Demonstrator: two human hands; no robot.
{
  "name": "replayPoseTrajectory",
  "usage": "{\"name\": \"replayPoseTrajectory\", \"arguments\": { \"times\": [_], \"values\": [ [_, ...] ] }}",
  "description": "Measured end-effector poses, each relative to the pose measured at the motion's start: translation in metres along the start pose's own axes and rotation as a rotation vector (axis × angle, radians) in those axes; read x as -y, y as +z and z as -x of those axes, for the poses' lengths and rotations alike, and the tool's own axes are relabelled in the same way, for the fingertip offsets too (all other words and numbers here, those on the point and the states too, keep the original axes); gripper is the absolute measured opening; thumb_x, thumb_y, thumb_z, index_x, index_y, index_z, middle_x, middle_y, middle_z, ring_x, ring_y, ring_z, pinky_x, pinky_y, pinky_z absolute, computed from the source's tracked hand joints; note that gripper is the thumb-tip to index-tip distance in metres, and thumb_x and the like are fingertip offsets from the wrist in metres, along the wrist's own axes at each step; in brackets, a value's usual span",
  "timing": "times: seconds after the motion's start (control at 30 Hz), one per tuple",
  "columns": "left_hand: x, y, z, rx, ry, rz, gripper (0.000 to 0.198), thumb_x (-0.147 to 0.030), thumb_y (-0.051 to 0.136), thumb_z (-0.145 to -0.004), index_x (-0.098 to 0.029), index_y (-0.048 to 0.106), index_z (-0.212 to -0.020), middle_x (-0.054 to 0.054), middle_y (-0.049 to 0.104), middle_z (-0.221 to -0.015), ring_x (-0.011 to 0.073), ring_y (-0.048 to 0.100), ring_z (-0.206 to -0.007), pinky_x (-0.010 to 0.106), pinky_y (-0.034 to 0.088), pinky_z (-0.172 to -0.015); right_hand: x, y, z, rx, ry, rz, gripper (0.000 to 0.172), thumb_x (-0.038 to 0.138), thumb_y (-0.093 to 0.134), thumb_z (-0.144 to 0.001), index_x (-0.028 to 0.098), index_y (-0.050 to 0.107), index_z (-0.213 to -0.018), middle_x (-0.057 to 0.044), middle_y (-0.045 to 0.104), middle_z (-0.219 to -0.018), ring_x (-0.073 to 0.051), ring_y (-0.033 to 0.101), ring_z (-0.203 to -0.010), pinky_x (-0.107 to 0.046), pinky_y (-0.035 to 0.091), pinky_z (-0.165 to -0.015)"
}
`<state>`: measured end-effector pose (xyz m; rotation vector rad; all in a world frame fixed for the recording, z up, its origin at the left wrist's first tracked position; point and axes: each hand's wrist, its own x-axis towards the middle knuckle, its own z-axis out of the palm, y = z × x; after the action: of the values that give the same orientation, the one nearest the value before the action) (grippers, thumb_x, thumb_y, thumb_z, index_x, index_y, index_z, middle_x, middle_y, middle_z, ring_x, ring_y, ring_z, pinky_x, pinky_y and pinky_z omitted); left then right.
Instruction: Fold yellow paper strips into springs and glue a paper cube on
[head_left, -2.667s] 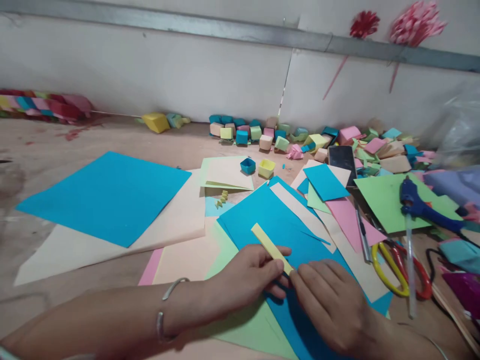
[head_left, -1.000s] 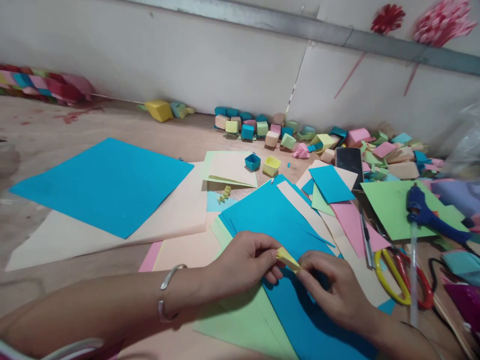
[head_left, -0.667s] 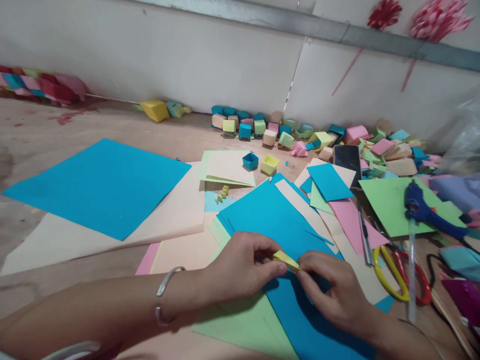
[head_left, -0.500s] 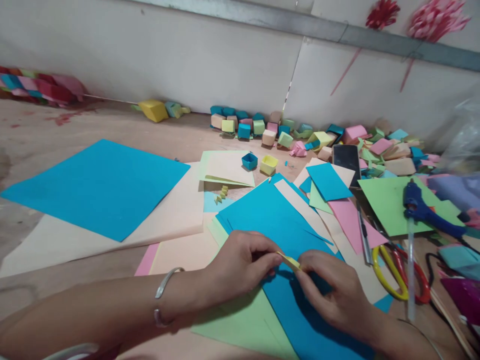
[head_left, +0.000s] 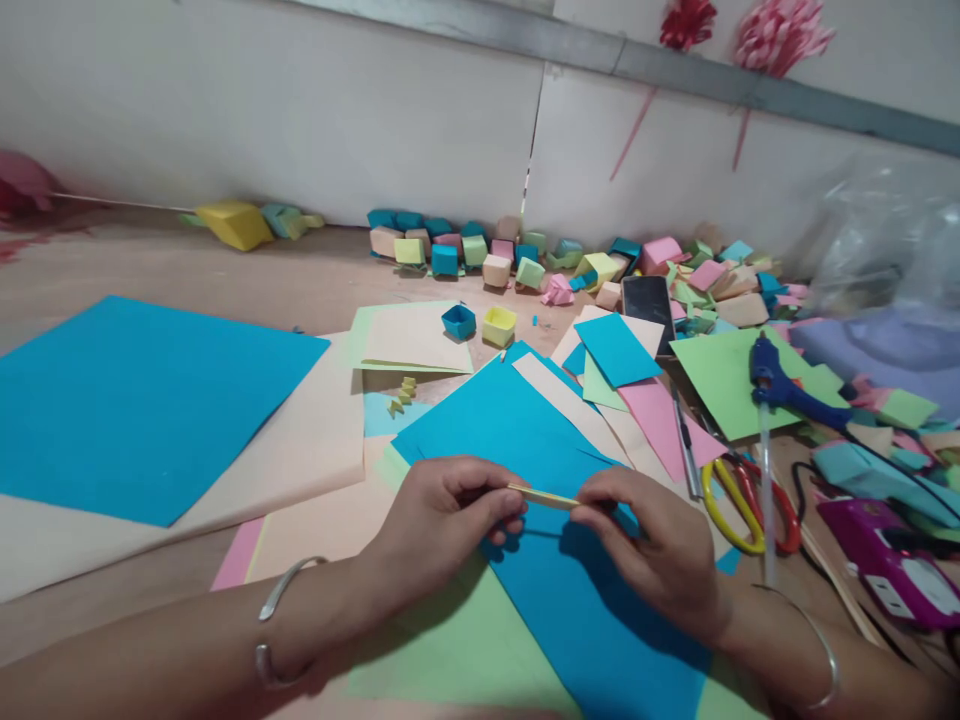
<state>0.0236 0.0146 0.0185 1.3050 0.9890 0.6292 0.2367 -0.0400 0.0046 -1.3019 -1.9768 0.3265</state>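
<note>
Yellow strip (head_left: 544, 496), pinched at either end between the closed thumb and fingertips of left hand (head_left: 442, 510) and right hand (head_left: 652, 545), hangs level just over the blue sheet (head_left: 510, 420) near the desk's (head_left: 225, 280) front edge; apparently folded narrow, not yet pleated like the zigzag (head_left: 401, 397) behind

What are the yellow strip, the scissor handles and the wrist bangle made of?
The strip, pinched between left hand and right hand, looks like matte paper: sheet-thin seen edge-on. The scissor handles seem to be glossy moulded plastic, with yellow and red loops. The bangle is likely polished metal: silvery with bright highlights.
</note>
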Motion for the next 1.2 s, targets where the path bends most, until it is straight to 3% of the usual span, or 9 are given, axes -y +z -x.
{"name": "replayPoseTrajectory", "arguments": {
  "times": [0.13, 0.23, 0.37, 0.5, 0.63, 0.83, 1.0, 1.2],
  "values": [
    [0.003, 0.000, 0.000, -0.001, 0.010, 0.061, 0.014, -0.025, 0.068, -0.078, -0.012, 0.073, -0.075, 0.005, 0.069, -0.065, 0.0121, 0.061, -0.055, 0.021, 0.051, -0.053, -0.003, -0.002, -0.002, -0.025, -0.024, -0.001, 0.005, 0.020, 0.060, -0.089, 0.019, 0.057, -0.091, -0.001, 0.064, -0.075, -0.013, 0.060, -0.068, -0.024, 0.048, -0.065],
    [0.006, -0.002, 0.000, -0.037, 0.089, 0.064, 0.012, -0.022, 0.069, -0.077, -0.012, 0.074, -0.079, 0.005, 0.069, -0.066, 0.0128, 0.062, -0.055, 0.023, 0.052, -0.053, -0.005, -0.002, -0.004, -0.002, -0.011, -0.067, 0.019, 0.026, 0.067, -0.085, 0.017, 0.058, -0.100, -0.003, 0.066, -0.082, -0.014, 0.062, -0.073, -0.025, 0.050, -0.068],
    [0.006, -0.003, 0.000, -0.039, 0.181, 0.009, 0.011, -0.022, 0.066, -0.080, -0.013, 0.074, -0.080, 0.005, 0.070, -0.068, 0.0130, 0.063, -0.055, 0.023, 0.053, -0.054, -0.007, 0.000, -0.002, 0.033, 0.046, -0.146, 0.004, 0.018, 0.063, -0.086, 0.019, 0.063, -0.090, -0.003, 0.069, -0.080, -0.015, 0.063, -0.073, -0.026, 0.049, -0.067],
    [0.006, -0.002, -0.002, -0.010, 0.249, -0.210, 0.012, -0.020, 0.062, -0.084, -0.015, 0.073, -0.080, 0.004, 0.071, -0.071, 0.0127, 0.064, -0.058, 0.021, 0.051, -0.054, -0.009, 0.001, 0.002, 0.046, 0.073, -0.187, 0.003, 0.018, 0.065, -0.084, 0.019, 0.064, -0.081, -0.002, 0.069, -0.074, -0.015, 0.064, -0.069, -0.027, 0.048, -0.064],
    [0.007, -0.006, -0.002, -0.023, 0.489, -0.522, 0.006, -0.020, 0.068, -0.080, -0.018, 0.072, -0.084, 0.002, 0.072, -0.077, 0.0123, 0.064, -0.067, 0.020, 0.049, -0.059, -0.011, 0.002, 0.002, 0.076, 0.087, -0.185, 0.009, 0.020, 0.065, -0.084, 0.018, 0.066, -0.075, -0.002, 0.070, -0.071, -0.015, 0.064, -0.066, -0.027, 0.047, -0.062],
    [0.009, -0.013, -0.004, -0.033, 0.707, -0.657, 0.008, -0.021, 0.063, -0.087, -0.018, 0.069, -0.085, -0.001, 0.073, -0.077, 0.0095, 0.065, -0.067, 0.016, 0.046, -0.059, -0.011, -0.002, -0.001, 0.154, 0.204, -0.275, 0.014, 0.021, 0.063, -0.085, 0.018, 0.067, -0.071, -0.002, 0.069, -0.068, -0.014, 0.062, -0.062, -0.025, 0.044, -0.059],
    [0.013, -0.016, -0.007, -0.019, 0.739, -0.794, 0.019, -0.030, 0.054, -0.093, -0.017, 0.067, -0.087, 0.000, 0.070, -0.073, 0.0106, 0.062, -0.062, 0.018, 0.042, -0.056, -0.011, -0.005, -0.004, 0.203, 0.327, -0.351, 0.017, 0.025, 0.062, -0.084, 0.018, 0.065, -0.069, 0.000, 0.066, -0.065, -0.013, 0.059, -0.060, -0.026, 0.043, -0.057],
    [0.015, -0.014, -0.007, 0.024, 0.625, -0.766, 0.024, -0.037, 0.054, -0.093, -0.018, 0.067, -0.086, 0.001, 0.070, -0.075, 0.0112, 0.062, -0.066, 0.019, 0.042, -0.058, -0.008, -0.005, -0.004, 0.171, 0.263, -0.309, 0.016, 0.025, 0.060, -0.085, 0.018, 0.063, -0.071, 0.000, 0.064, -0.065, -0.013, 0.057, -0.060, -0.026, 0.043, -0.056]
  ]
}}
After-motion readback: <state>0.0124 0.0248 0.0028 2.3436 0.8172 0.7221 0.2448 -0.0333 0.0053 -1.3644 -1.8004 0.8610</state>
